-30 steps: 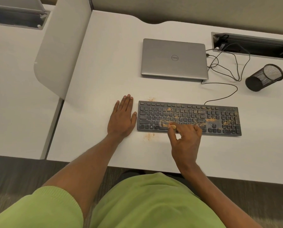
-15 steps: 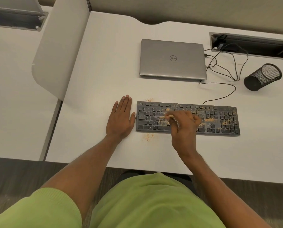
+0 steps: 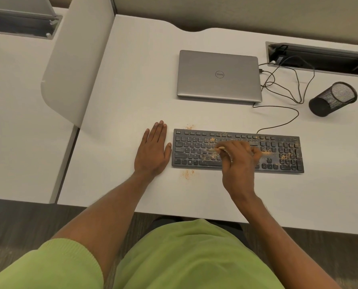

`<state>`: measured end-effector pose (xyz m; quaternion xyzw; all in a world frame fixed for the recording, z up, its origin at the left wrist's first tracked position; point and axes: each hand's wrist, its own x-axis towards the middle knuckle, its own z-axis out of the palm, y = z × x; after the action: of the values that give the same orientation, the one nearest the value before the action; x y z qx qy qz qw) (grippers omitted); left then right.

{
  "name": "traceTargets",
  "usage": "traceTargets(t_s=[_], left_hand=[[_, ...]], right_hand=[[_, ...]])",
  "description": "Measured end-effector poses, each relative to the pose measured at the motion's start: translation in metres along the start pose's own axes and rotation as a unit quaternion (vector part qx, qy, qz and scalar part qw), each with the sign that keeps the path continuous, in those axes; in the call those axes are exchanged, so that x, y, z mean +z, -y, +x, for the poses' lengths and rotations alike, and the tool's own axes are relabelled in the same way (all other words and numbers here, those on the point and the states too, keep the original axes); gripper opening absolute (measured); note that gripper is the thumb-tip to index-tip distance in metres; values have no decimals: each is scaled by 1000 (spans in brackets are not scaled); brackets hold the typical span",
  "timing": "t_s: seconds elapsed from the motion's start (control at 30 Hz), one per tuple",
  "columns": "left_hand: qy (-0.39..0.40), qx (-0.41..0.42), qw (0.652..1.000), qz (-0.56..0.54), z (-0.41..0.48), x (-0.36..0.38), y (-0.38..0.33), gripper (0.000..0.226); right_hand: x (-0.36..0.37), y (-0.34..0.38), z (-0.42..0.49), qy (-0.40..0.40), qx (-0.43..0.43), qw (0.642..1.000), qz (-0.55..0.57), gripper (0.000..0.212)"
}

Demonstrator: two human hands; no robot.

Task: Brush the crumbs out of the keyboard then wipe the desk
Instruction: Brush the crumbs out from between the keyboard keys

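White desk (image 3: 132, 90) carried the dark keyboard (image 3: 278, 151), speckled with orange crumbs (image 3: 286, 156). The left hand (image 3: 153, 151) lay flat with straight fingers just beside its left end. The right hand (image 3: 238, 161) pinched a brush (image 3: 214, 150) over the middle keys. Brushing seemed in hand; the crumbed right-side keys probably called for sweeping next.

We are at an office workstation, one of two desks set side by side.

We see a pale grey laminate surface (image 3: 132, 80) parted from a matching neighbouring desk (image 3: 13, 122) by a rounded grey divider panel (image 3: 78, 65). Each desk has a recessed metal cable trough (image 3: 319, 58) at its back edge. Thin black cables (image 3: 288, 84) lead out of the trough toward a closed silver laptop (image 3: 218, 75). A flat black keyboard (image 3: 282, 151) lies in front of the laptop and a black wire-mesh pen cup (image 3: 332, 99) sits near it. Grey wood-look flooring (image 3: 17, 226) shows below the desk edge.
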<state>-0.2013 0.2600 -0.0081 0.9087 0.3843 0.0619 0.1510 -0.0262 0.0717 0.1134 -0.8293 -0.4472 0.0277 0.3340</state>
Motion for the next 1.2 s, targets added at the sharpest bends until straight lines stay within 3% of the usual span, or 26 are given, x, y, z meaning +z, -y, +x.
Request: traceTargets(t_s=[0.2,0.4,0.6,0.97,1.2], left_hand=[[-1,1,1000,1,0,0,0,68],[-3,3,1000,1,0,0,0,68],[-1,8,1000,1,0,0,0,69],[1,4,1000,-2,0,-1,0,69],[4,3,1000,-2,0,0,0,69]], right_hand=[[9,-2,-1,32,1,999,7,15],[-2,-15,-4,-27,52,995,-79,10],[5,4,0,-74,89,993,23,11],[12,10,-11,-69,110,989,73,12],[13,-2,-12,-66,125,990,-1,12]])
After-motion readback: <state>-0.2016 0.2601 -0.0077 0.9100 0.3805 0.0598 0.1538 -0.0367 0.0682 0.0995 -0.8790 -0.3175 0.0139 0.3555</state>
